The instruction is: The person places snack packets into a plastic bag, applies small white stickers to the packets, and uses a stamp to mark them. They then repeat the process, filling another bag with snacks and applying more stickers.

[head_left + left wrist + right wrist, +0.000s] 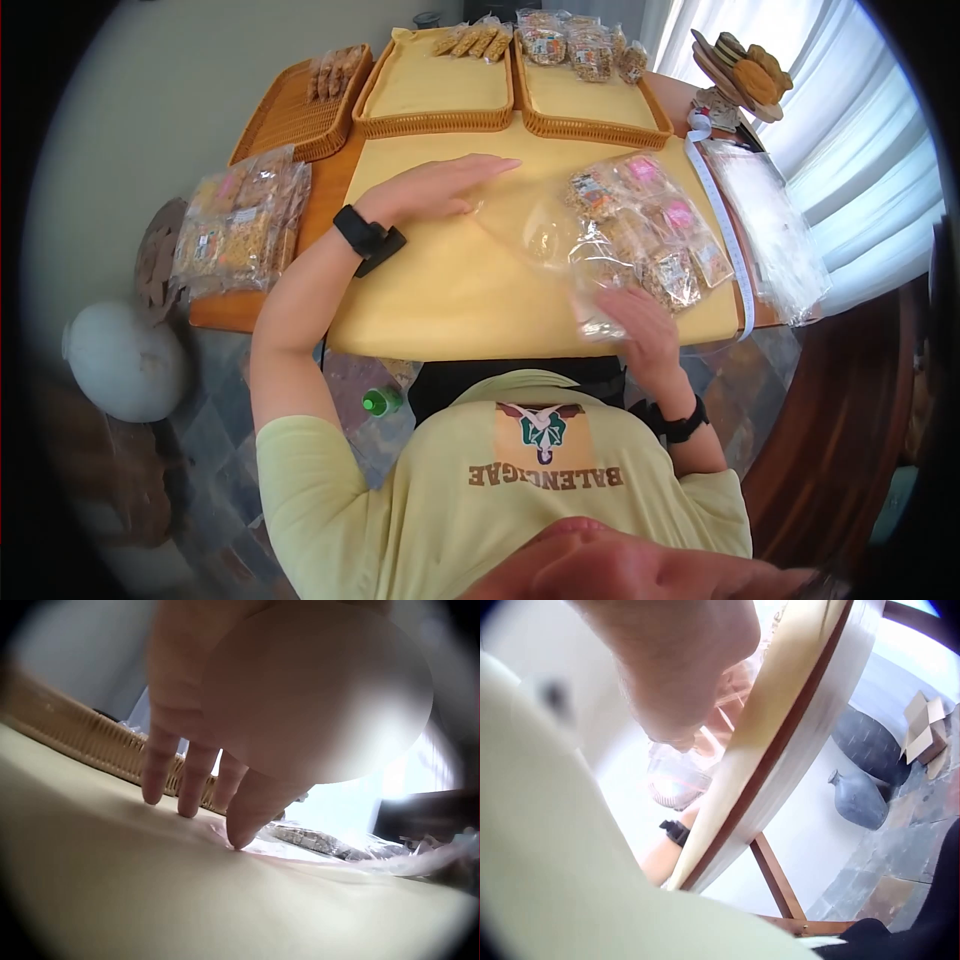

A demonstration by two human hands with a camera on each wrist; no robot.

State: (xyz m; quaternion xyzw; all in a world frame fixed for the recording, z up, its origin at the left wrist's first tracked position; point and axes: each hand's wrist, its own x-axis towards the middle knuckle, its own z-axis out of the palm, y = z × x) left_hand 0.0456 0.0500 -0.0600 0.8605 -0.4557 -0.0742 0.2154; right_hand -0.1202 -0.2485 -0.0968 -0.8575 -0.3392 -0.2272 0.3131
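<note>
A large clear plastic bag (545, 232) lies across the table, and several snack packets (640, 225) fill its right part. My left hand (440, 190) reaches over the bag's left end with long, straight fingers. In the left wrist view its fingertips (189, 810) point down close to the cloth, and the thumb is right at the plastic's edge. Near the table's front edge, my right hand (645, 335) rests on the bag's near side, its fingers extended over the loose plastic (597, 322). The right wrist view shows this hand large and blurred, with crinkled plastic beside it.
Wicker trays line the back: one with brown packets (290, 105), others (437, 125) (600, 128) with more snack packets. A filled bag (245, 220) lies at left. At right are a measuring tape (722, 215), flat clear bags (765, 230) and a stand (740, 75). Yellow cloth (430, 300) covers the table.
</note>
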